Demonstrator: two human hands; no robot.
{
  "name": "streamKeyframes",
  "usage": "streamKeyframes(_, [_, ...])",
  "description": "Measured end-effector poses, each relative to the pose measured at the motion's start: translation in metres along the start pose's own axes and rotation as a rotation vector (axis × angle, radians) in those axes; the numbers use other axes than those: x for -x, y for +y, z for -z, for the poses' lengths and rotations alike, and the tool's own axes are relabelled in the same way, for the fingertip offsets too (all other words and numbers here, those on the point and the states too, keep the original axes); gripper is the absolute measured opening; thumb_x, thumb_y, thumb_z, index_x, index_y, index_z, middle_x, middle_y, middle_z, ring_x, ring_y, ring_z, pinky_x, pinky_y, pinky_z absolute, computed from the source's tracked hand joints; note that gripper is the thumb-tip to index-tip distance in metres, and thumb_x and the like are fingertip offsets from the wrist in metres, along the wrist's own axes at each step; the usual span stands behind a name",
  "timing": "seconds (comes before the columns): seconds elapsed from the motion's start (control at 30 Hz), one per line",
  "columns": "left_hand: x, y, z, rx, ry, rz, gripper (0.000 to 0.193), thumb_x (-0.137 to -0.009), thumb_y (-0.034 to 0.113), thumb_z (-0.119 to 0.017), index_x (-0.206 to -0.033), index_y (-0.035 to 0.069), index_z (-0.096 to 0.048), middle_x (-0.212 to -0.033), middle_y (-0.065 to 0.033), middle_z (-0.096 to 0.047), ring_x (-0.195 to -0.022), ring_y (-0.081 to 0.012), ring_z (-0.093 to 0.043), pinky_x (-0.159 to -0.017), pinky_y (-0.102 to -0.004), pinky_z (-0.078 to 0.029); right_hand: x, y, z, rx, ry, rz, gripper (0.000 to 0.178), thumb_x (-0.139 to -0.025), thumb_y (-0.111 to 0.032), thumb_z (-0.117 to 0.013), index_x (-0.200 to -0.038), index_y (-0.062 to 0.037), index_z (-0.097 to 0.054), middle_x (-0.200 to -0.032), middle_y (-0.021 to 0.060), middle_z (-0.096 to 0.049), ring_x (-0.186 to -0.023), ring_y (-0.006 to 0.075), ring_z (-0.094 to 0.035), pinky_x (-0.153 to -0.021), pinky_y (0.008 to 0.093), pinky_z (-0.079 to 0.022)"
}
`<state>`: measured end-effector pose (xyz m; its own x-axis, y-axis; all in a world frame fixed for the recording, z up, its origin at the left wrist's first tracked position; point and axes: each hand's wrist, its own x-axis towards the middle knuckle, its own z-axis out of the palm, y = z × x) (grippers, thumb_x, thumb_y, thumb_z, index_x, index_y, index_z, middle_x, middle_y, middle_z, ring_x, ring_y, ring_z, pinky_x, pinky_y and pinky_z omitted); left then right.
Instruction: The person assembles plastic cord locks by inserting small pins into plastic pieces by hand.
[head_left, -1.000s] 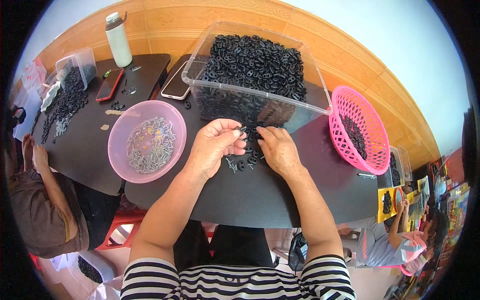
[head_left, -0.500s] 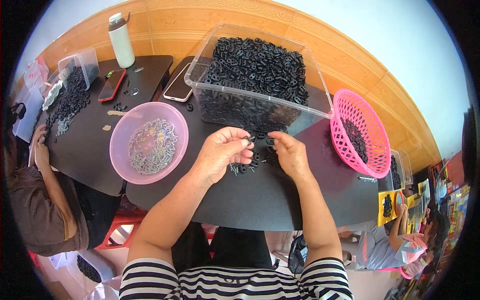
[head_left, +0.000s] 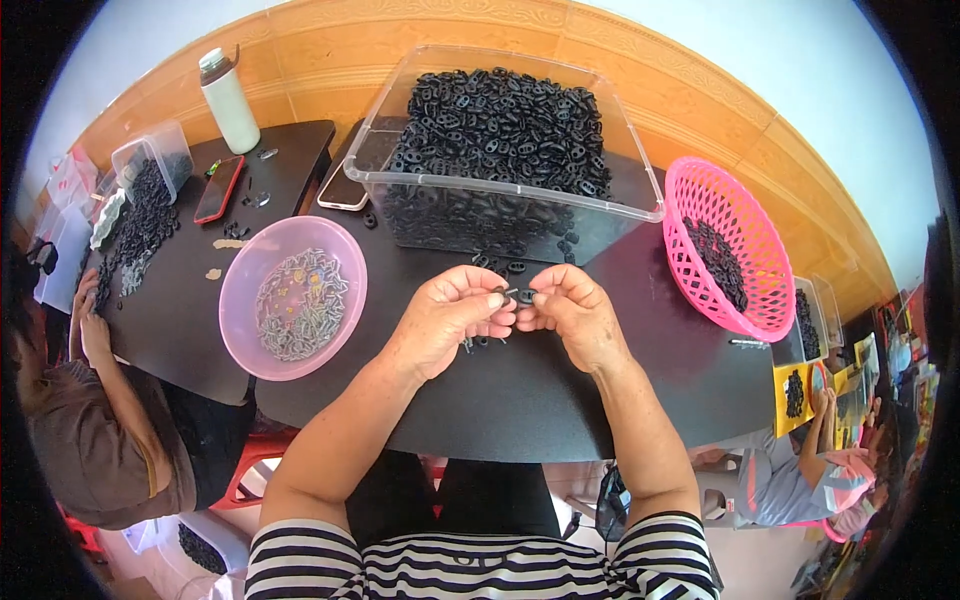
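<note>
My left hand (head_left: 445, 318) and my right hand (head_left: 578, 318) meet above the dark table, fingertips almost touching. Pinched in the left fingers is a small silver screw (head_left: 511, 292), with a dark bit beside it that the fingertips partly hide. The right thumb and fingers grip a small black oval piece with two holes (head_left: 527, 296). Just beyond the hands lie several loose black oval pieces (head_left: 515, 267). A few more screws (head_left: 468, 345) show by the left fingers.
A clear plastic bin (head_left: 520, 190) heaped with black pieces stands beyond my hands. To the left sits a pink bowl (head_left: 235, 325) of screws; to the right, a pink basket (head_left: 690, 290) holding black pieces. Other people sit at both sides. A phone (head_left: 220, 190) and bottle (head_left: 232, 115) are far left.
My right hand has come in toward the left and now holds a black oval piece against the screw's end. The whole view has shifted slightly.
</note>
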<state>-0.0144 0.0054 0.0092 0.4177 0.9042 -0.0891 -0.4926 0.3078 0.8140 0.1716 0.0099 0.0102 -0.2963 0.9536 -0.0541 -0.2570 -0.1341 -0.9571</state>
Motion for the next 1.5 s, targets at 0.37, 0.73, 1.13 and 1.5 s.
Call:
streamKeyframes(0.37, [-0.005, -0.006, -0.003, -0.007, 0.005, -0.029, 0.011, -0.083, 0.007, -0.055, -0.094, 0.003, -0.054, -0.086, -0.0071, -0.061, -0.076, -0.0137, -0.059, -0.071, -0.0273, -0.05, 0.0, -0.002, -0.007, 0.057, 0.006, -0.047, 0.017, -0.085, 0.001, -0.047, -0.101, 0.0, -0.052, -0.088, 0.0056, -0.056, -0.073, 0.0123, -0.057, -0.068, 0.0245, -0.05])
streamKeyframes(0.73, [-0.003, -0.011, 0.002, 0.017, 0.017, -0.007, 0.017, -0.083, 0.008, -0.056, -0.098, 0.002, -0.052, -0.087, -0.0083, -0.059, -0.077, -0.0148, -0.059, -0.069, -0.0277, -0.05, 0.003, -0.001, -0.002, 0.081, 0.104, 0.021, 0.022, -0.081, 0.003, -0.05, -0.103, -0.0008, -0.049, -0.084, 0.0062, -0.055, -0.069, 0.0132, -0.057, -0.062, 0.026, -0.05])
streamKeyframes(1.13, [0.0, -0.007, 0.004, -0.013, 0.08, 0.028, 0.013, -0.082, 0.008, -0.057, -0.094, 0.002, -0.056, -0.084, -0.0072, -0.06, -0.073, -0.014, -0.059, -0.065, -0.0284, -0.052, -0.002, -0.002, -0.011, 0.067, 0.113, 0.024, 0.016, -0.083, 0.0, -0.05, -0.098, -0.003, -0.052, -0.079, 0.0032, -0.055, -0.066, 0.011, -0.056, -0.06, 0.0243, -0.05])
streamKeyframes(1.5, [-0.001, -0.012, 0.004, 0.029, 0.097, 0.014, 0.017, -0.082, 0.004, -0.055, -0.098, -0.001, -0.054, -0.089, -0.0112, -0.06, -0.075, -0.0197, -0.061, -0.068, -0.0315, -0.053, 0.001, -0.002, -0.005, 0.06, 0.13, 0.064, 0.019, -0.081, 0.0, -0.053, -0.1, 0.0002, -0.055, -0.082, 0.0061, -0.058, -0.068, 0.0126, -0.057, -0.063, 0.0257, -0.05])
